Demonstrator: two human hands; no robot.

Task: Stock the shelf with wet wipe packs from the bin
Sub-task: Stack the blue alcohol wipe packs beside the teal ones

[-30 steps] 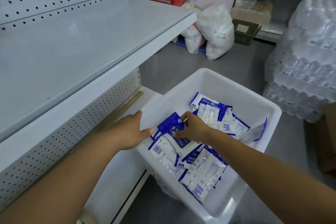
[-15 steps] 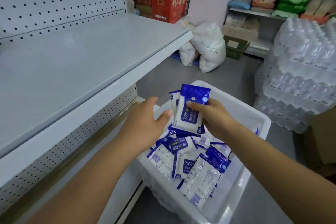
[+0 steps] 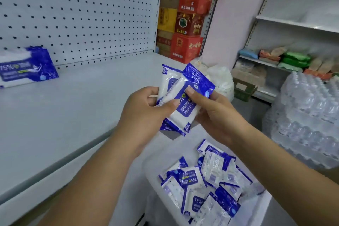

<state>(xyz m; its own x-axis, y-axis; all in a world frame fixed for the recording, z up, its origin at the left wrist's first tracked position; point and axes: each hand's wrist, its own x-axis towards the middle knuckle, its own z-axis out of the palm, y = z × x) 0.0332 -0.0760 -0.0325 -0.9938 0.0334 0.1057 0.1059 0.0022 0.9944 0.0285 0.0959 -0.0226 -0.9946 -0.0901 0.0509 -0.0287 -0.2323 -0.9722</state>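
Note:
Both hands hold a small stack of blue-and-white wet wipe packs point(image 3: 185, 97) above the front edge of the grey shelf point(image 3: 77, 112). My left hand point(image 3: 145, 108) grips the stack from the left, thumb across the front pack. My right hand point(image 3: 212, 110) pinches it from the right with thumb on the blue label. One wipe pack point(image 3: 27, 67) stands on the shelf at the far left against the pegboard. Below, the white bin point(image 3: 256, 205) holds several more packs point(image 3: 203, 187).
A perforated back panel point(image 3: 82, 14) rises behind the shelf. Stacked red and yellow cartons point(image 3: 185, 24) stand beyond its end. Shrink-wrapped water bottles point(image 3: 308, 117) are piled at the right, with another stocked shelf unit point(image 3: 286, 60) and white sacks point(image 3: 220, 79) behind.
The hands lifted the packs from the bin up to shelf height, and the left hand now grips the stack too. The view tilted up, showing the pack on the shelf.

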